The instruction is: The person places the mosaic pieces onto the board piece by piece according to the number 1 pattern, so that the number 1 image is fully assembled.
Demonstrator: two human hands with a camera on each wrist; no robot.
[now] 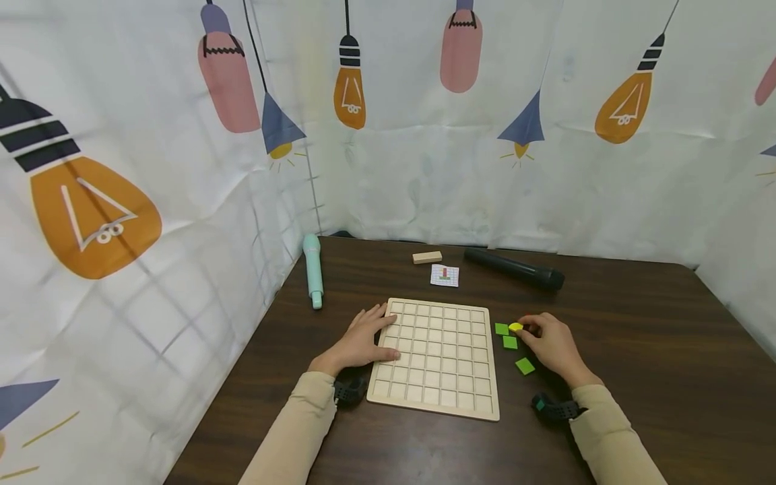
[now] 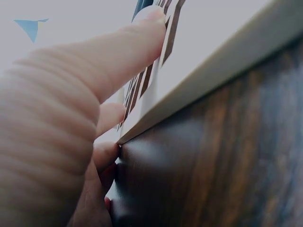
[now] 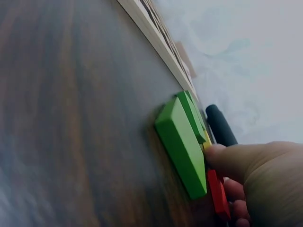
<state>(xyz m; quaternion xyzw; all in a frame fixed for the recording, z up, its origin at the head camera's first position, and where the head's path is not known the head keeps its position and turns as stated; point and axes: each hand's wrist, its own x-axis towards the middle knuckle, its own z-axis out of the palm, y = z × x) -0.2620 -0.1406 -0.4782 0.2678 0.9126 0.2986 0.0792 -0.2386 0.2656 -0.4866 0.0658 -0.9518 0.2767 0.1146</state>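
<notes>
Resting on: a dark brown worktop [image 1: 636, 350] with wood grain, filling the lower half of the head view.
Sleeves: two, beige, at the bottom edge, each with a black wrist strap.
Left hand [image 1: 358, 343]: lower centre, fingers straight and spread, lying flat over the left edge of the board, holding nothing.
Board [image 1: 439, 357]: one pale wooden square, cut into a grid of shallow square cells, all bare.
Right hand [image 1: 552, 340]: right of the board, its grip pinched together on a small yellow piece [image 1: 516, 327]; the right wrist view shows a red piece [image 3: 218, 196] under the curled fingers.
Green tiles [image 1: 510, 342]: three flat squares, just beside the board's right edge, near the fingertips.
Card [image 1: 444, 275]: one white printed square, past the board.
Wood block [image 1: 427, 257]: one small oblong.
Microphones: two cylinders, mint one [image 1: 312, 269] left, black one [image 1: 514, 269] right.
Backdrop: white creased cloth printed with bulbs.
</notes>
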